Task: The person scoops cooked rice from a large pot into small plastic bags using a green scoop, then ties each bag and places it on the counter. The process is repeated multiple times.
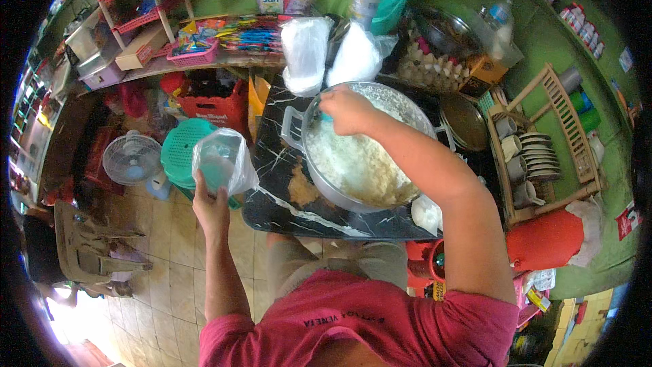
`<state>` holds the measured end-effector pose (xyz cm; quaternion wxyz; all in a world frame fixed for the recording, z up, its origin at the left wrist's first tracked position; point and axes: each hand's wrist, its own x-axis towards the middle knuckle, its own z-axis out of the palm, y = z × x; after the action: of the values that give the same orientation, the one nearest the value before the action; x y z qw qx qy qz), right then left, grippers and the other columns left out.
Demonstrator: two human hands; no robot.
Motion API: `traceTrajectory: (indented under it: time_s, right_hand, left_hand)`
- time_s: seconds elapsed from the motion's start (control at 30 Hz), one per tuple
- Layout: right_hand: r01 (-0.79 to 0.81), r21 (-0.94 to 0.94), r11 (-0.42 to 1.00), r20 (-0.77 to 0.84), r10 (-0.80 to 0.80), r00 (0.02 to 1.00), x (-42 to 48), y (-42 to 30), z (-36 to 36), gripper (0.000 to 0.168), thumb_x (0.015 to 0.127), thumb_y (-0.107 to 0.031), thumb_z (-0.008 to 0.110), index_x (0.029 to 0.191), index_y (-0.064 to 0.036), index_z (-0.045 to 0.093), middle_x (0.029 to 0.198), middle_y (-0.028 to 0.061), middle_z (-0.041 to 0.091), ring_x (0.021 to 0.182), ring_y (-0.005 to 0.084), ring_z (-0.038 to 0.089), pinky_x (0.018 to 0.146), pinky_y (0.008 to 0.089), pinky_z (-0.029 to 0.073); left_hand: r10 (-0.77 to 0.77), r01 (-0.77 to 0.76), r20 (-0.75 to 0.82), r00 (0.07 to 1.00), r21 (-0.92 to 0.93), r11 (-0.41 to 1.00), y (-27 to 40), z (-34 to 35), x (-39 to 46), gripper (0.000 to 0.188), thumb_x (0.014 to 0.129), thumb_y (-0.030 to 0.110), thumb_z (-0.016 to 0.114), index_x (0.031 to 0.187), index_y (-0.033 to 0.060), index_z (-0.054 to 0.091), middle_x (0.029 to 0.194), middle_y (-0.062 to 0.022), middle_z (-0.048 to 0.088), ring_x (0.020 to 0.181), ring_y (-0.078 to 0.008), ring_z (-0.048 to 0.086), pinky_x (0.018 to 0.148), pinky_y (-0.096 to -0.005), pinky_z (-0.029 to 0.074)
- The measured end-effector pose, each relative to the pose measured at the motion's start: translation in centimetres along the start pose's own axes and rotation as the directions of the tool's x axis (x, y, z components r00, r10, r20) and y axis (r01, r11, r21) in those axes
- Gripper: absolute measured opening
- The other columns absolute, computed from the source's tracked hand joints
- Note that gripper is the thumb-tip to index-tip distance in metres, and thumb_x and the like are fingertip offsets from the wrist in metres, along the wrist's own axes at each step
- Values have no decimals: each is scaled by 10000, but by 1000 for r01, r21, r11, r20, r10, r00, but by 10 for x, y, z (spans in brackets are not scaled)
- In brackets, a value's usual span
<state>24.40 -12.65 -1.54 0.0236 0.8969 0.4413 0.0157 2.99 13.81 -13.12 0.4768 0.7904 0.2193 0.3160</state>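
Note:
My left hand (211, 204) holds a clear plastic bag (239, 163) by its rim, mouth spread wide, left of the black marble-patterned table (275, 214). Over the far left part of a large two-handled metal pot (331, 193), my right hand (346, 109) grips a small teal scoop or cup (326, 116), mostly hidden by the fingers. White, grainy food that looks like cooked rice (351, 163) fills much of the pot. Two stacks of white plastic bags (305, 53) stand behind the pot. A knotted white bag (427, 214) lies at its near right side.
A green perforated stool (186, 148) and a fan (132, 158) stand at the left. Egg trays (433, 69) are at the back right. A wooden dish rack (565, 127) with cups and plates is on the right, above a red container (547, 234).

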Motion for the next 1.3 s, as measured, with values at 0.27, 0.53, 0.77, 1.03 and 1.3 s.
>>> traceTrajectory:
  time_s: [0.27,0.53,0.77,1.03,1.3]
  right_hand:
    - [158,101,982,11,-160,987,-57,-47,-14,229,616,10,551,838,-6,604,1278,103,485,1198,386,379,957,417,400]
    - [365,270,891,-23,-373,928,-113,-36,-19,151,589,32,554,732,-10,581,1266,100,499,1235,348,354,974,406,382]
    - [18,329,944,-179,44,983,-66,34,-22,122,579,15,585,635,-17,481,1161,162,559,1066,383,505,862,417,427]
    - [196,230,953,-158,-162,974,-13,7,12,143,496,17,563,631,-2,518,1022,193,607,917,367,554,850,406,425]
    - [420,343,840,-62,-426,903,-66,-32,-2,120,494,26,556,565,-25,474,1014,161,621,1044,278,535,989,412,330]
  left_hand:
    - [115,-116,49,992,16,993,1,32,-2,595,729,41,595,1284,-40,397,751,-109,554,571,-128,454,571,-244,417]
    - [19,-25,95,995,59,998,10,26,-7,588,732,53,588,1280,-43,400,827,-121,595,595,-141,479,597,-263,432]
    - [37,-29,112,993,-71,997,21,31,-8,585,741,44,570,1280,-79,378,890,-146,608,672,-136,514,644,-251,439]
    - [-135,133,165,977,26,991,31,14,-8,594,746,32,568,1306,-25,379,927,-148,613,730,-136,534,680,-245,441]
    - [-108,66,112,988,323,944,6,10,-8,578,737,45,612,1285,14,429,1047,-227,594,805,-285,602,718,-336,461]
